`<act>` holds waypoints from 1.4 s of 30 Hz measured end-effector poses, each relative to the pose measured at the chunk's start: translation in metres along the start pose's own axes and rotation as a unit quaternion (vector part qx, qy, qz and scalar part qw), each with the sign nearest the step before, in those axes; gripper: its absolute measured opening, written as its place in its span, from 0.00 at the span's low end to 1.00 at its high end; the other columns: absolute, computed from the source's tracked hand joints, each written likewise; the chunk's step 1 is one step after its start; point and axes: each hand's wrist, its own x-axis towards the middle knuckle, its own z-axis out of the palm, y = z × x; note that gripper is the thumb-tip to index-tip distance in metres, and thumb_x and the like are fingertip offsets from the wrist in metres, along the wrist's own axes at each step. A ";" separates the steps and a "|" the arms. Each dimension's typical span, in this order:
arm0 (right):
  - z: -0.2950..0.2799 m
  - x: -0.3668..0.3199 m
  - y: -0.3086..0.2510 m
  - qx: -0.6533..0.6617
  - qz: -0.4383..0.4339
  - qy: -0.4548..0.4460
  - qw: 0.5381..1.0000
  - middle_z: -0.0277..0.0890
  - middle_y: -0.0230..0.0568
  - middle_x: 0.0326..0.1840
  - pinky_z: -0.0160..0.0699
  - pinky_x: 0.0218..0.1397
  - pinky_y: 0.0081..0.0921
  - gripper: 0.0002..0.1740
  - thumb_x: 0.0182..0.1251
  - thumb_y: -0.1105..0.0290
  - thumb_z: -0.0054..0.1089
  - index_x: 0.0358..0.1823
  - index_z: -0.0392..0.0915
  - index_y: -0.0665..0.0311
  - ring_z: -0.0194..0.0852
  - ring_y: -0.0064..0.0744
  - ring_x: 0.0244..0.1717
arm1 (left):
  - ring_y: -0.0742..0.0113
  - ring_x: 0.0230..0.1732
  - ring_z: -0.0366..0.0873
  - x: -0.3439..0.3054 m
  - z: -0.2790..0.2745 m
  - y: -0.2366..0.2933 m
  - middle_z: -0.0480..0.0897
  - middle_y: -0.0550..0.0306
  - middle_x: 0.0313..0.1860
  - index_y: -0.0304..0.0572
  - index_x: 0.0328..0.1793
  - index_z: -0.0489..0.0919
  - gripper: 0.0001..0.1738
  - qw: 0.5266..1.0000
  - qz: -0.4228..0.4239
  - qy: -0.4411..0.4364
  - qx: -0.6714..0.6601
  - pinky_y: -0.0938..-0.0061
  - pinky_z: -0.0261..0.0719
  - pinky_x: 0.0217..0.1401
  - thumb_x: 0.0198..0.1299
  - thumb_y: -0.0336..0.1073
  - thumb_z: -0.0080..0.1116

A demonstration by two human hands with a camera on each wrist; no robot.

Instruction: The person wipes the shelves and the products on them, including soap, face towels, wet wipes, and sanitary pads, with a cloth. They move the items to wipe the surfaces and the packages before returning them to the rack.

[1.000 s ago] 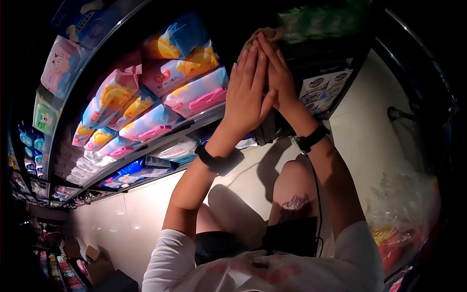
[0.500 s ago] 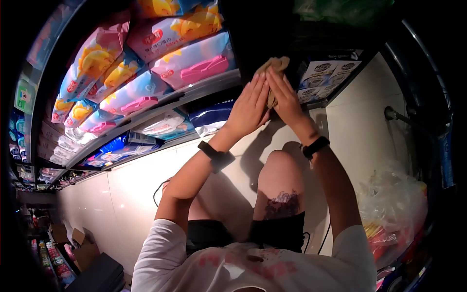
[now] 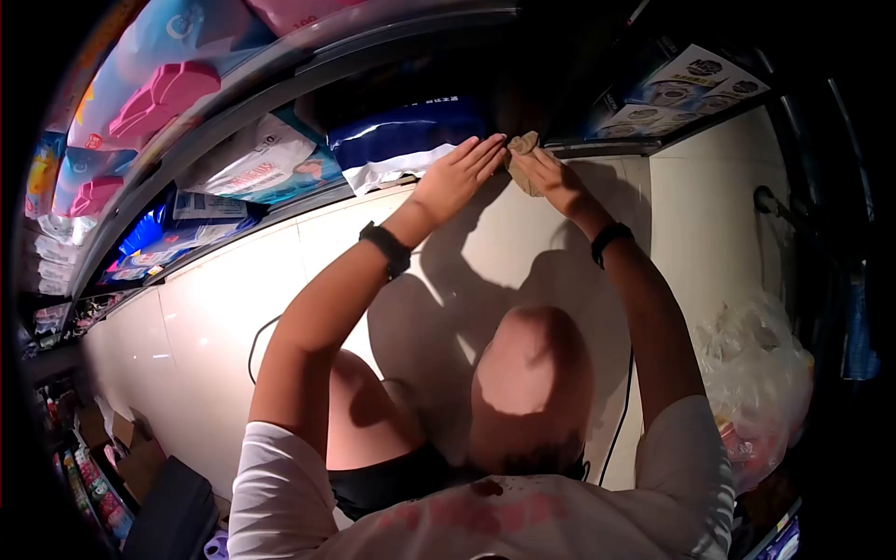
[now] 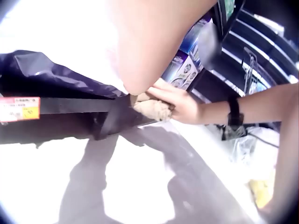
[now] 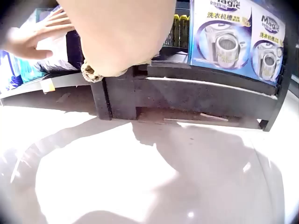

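Note:
My right hand [image 3: 553, 179] holds a crumpled tan cloth [image 3: 525, 144] at the bottom corner of the dark shelf. In the left wrist view the bunched cloth [image 4: 153, 110] shows under its fingers, close to the shelf's black base. My left hand [image 3: 455, 179] has its fingers stretched out straight, just left of the cloth, and holds nothing. It is beside a dark blue and white package [image 3: 401, 135] on the lowest shelf. The right wrist view shows this left hand [image 5: 37, 38] flat in front of the package, while the cloth [image 5: 88, 73] pokes out past the right hand.
Boxes with washing-machine drum pictures [image 5: 226, 44] stand on the low shelf to the right, above its black base [image 5: 196, 99]. Pink-lidded wipes packs [image 3: 168, 98] fill the shelf at upper left. A clear plastic bag [image 3: 754, 364] and a black cable [image 3: 618, 420] lie on the tiled floor.
The hands have come down from the upper shelf to the bottom corner. They were pressed together over the cloth; now the left lies apart, leaving the cloth with the right.

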 end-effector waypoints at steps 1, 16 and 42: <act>0.008 -0.001 0.001 -0.006 0.011 -0.016 1.000 0.64 0.41 0.65 0.67 0.63 0.30 0.29 0.54 0.83 0.48 0.61 0.66 0.68 0.62 0.44 0.64 | 0.62 0.75 0.48 0.000 -0.008 0.005 0.55 0.53 0.74 0.36 0.72 0.55 0.36 1.000 -0.027 -0.011 -0.004 0.65 0.48 0.74 0.55 0.35 0.47; -0.045 0.156 -0.107 0.160 0.079 0.120 0.977 0.70 0.49 0.51 0.68 0.56 0.35 0.25 0.50 0.74 0.55 0.53 0.70 0.69 0.66 0.49 0.54 | 0.47 0.69 0.55 -0.085 -0.054 -0.060 0.61 0.41 0.66 0.33 0.68 0.55 0.42 0.955 -0.225 0.095 -0.171 0.57 0.52 0.71 0.47 0.40 0.59; -0.053 0.181 -0.107 0.172 0.164 0.039 0.970 0.76 0.55 0.42 0.72 0.49 0.37 0.20 0.48 0.68 0.60 0.45 0.76 0.68 0.74 0.53 0.45 | 0.55 0.62 0.65 -0.132 -0.039 -0.091 0.69 0.50 0.60 0.42 0.61 0.67 0.31 0.976 -0.021 0.182 -0.118 0.56 0.56 0.70 0.50 0.43 0.57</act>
